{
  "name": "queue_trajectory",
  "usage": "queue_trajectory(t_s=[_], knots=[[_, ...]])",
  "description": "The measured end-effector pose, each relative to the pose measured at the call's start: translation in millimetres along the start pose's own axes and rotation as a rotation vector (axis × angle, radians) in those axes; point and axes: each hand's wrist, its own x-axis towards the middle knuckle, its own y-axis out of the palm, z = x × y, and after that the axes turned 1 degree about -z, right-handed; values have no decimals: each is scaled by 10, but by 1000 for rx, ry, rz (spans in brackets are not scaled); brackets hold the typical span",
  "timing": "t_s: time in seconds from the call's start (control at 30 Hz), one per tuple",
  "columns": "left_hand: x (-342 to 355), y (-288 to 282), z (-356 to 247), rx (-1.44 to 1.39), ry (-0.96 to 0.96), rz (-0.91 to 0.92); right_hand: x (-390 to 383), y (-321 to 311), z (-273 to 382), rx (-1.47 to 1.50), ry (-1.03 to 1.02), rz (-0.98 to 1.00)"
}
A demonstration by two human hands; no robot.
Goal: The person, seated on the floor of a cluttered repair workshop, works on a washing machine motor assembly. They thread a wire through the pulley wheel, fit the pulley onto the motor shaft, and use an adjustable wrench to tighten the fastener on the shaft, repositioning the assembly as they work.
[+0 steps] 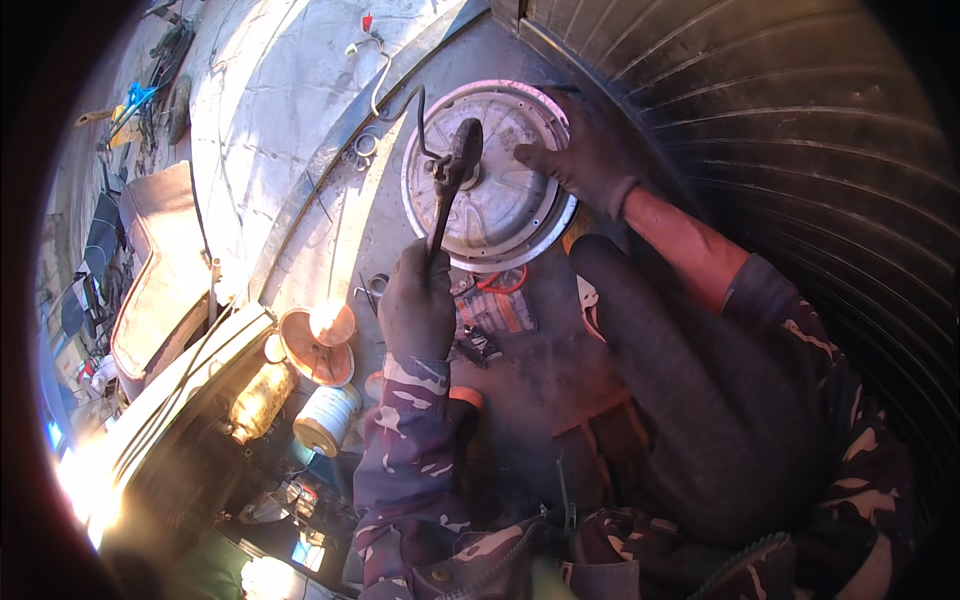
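A round grey metal hub motor [510, 215], with a pale rim and a ring of small holes, stands tilted ahead of me. My left hand [417, 305], in a dark glove, is closed round the handle of a dark long-handled hand tool [444, 215]. The tool's oblong black head lies over the motor's centre; whether it touches the axle I cannot tell. A bent black cable [420, 125] comes out near the middle. My gloved right hand [590, 165] grips the motor's right edge, thumb on its face, fingers partly hidden behind it.
A dark ribbed metal wall [780, 150] curves along the right. Metal rings [365, 147] lie left of the motor. An orange round dish [318, 350], a yellowish bottle [262, 400] and a white tub [328, 415] stand left of my arm. A brown seat-like piece [160, 270] lies farther left.
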Motion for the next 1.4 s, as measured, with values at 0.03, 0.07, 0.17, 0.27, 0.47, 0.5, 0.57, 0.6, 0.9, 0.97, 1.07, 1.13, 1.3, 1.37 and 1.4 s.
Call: queue_trajectory(t_s=[0.03, 0.07, 0.17, 0.27, 0.47, 0.5, 0.57, 0.6, 0.9, 0.97, 1.07, 1.13, 1.3, 1.37, 1.4], knots=[[8, 13, 0, -29, 17, -26, 37, -13, -12, 16, -45, 9], [-25, 6, 3, -68, 50, -67, 50, -5, -28, 16, -20, -9], [-56, 38, 5, -176, 86, -137, 50, 39, -47, 83, -12, -30], [-19, 71, 12, 34, 30, -5, 32, 41, -21, 102, -12, -13], [-50, 47, -20, -114, 59, -62, -15, 16, -15, 49, 29, -16], [-42, 47, -21, -150, 84, -104, 5, 25, -27, 77, 18, -19], [-44, 51, -28, -81, 38, -51, 30, 49, -52, 111, -7, -25], [-36, 53, -27, -11, 16, 5, 44, 55, -59, 115, -23, -33], [-65, 38, 7, -136, 71, -120, -1, 51, -8, 198, -41, -10], [-58, 29, -11, -2, 49, -48, -20, 48, 27, 166, -33, -10], [-7, 47, -26, 44, 43, 16, -61, 9, 51, -65, 13, -59], [-32, 48, -10, 10, 54, -8, -60, 33, 54, -101, 14, -64], [-295, 6, 169, -108, 23, 8, -42, 2, -15, -52, -9, -48], [-457, -8, 269, -229, -4, 24, -43, -19, -63, 15, 11, -25], [-526, -1, 319, -301, -1, 13, -42, -21, -93, 124, 26, -6]])
